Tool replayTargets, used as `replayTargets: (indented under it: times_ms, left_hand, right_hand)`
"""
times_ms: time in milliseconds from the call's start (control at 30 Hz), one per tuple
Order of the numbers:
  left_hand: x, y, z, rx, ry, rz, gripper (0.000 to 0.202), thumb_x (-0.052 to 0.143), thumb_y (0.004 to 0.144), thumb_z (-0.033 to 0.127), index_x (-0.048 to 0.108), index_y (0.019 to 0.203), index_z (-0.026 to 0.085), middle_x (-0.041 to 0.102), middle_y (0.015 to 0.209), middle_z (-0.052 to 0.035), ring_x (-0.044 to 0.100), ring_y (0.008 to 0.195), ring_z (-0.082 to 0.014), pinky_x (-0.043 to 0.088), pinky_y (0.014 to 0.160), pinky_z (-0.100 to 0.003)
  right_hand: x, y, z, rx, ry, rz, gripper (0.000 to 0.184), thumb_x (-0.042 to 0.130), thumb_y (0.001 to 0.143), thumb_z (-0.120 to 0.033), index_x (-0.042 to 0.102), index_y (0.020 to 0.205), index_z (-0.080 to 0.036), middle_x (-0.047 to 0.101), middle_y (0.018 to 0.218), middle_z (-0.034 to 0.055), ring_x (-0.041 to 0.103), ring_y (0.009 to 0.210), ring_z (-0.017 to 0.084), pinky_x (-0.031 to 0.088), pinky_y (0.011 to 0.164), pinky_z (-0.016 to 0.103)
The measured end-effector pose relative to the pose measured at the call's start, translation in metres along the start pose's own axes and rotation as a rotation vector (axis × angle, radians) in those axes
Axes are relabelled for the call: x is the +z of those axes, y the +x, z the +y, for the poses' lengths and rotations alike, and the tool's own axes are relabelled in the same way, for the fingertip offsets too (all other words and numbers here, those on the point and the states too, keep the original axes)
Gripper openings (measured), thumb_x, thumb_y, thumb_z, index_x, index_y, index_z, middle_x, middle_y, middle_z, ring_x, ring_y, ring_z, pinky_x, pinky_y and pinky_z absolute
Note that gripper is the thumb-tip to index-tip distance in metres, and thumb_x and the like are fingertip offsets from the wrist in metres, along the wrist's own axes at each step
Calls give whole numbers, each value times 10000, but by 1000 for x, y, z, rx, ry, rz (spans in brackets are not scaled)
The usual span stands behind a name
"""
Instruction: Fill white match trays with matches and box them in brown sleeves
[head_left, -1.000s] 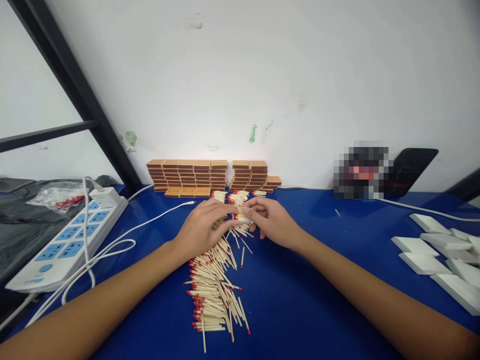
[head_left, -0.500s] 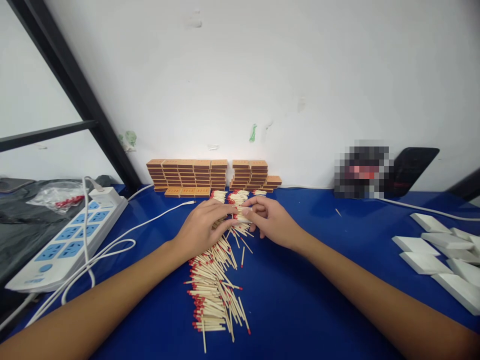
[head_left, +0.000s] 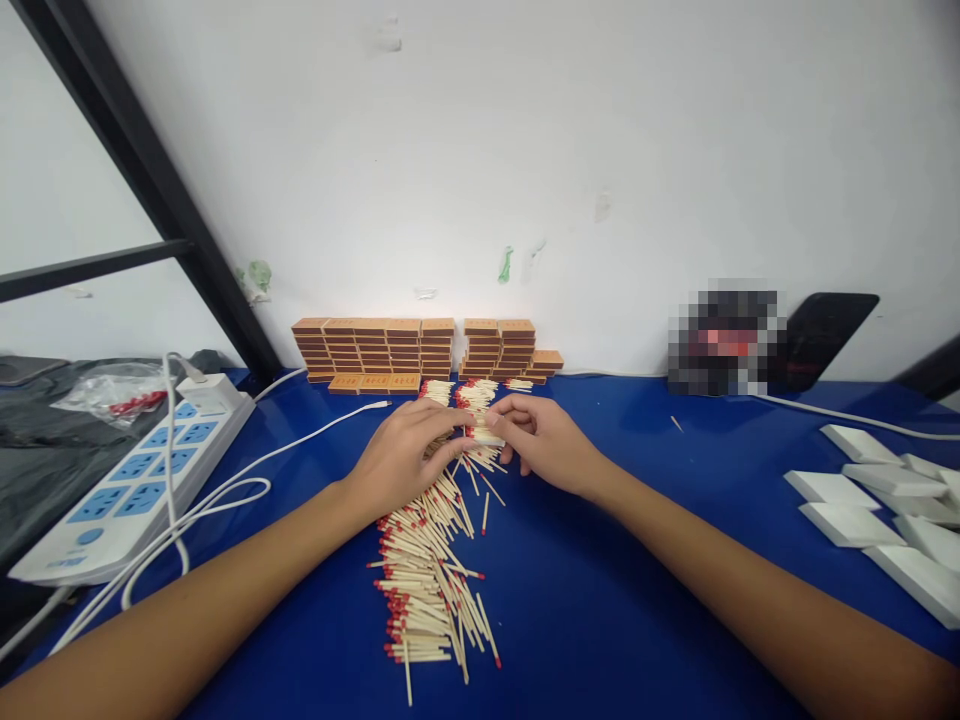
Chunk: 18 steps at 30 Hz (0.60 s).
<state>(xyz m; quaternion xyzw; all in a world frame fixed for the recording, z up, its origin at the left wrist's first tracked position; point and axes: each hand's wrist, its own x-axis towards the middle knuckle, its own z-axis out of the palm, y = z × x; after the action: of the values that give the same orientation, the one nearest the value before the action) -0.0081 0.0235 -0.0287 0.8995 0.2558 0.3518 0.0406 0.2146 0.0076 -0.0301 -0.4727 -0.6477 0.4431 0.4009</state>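
Note:
A long pile of red-tipped matchsticks [head_left: 427, 580] lies on the blue table [head_left: 615, 560], running from near me toward the wall. My left hand [head_left: 401, 455] rests on the far part of the pile, fingers curled over a small bundle of matchsticks [head_left: 480, 432]. My right hand [head_left: 544, 440] meets it from the right, fingertips pinched on the same bundle. Both hands are closed around it just in front of stacked brown matchboxes [head_left: 420, 350].
A white power strip [head_left: 135, 475] with white cables [head_left: 225, 495] lies at left, beside a plastic bag [head_left: 120, 390]. Several white box trays [head_left: 877, 500] sit at right. A dark phone-like object [head_left: 825, 335] leans against the wall.

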Motion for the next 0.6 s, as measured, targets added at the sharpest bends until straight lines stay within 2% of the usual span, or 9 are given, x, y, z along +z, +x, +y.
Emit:
replayTargets:
  times_ms: [267, 600]
  left_hand:
    - [1, 0, 0, -13, 1, 4, 289, 637, 987, 368, 668, 1232, 216, 749, 1035, -61, 666, 957, -204, 539, 886, -396]
    - [2, -1, -2, -5, -13, -1, 302, 641, 985, 356, 666, 1254, 219, 752, 1086, -63, 666, 995, -209, 542, 915, -406]
  right_hand:
    - [-1, 1, 1, 7, -2, -9, 308, 604, 906, -494, 610, 925, -186, 605, 704, -9, 620, 576, 132, 481, 375, 193]
    - [-1, 1, 1, 5, -9, -4, 288, 617, 898, -467, 615, 932, -182, 613, 715, -4, 625, 573, 132, 481, 380, 196]
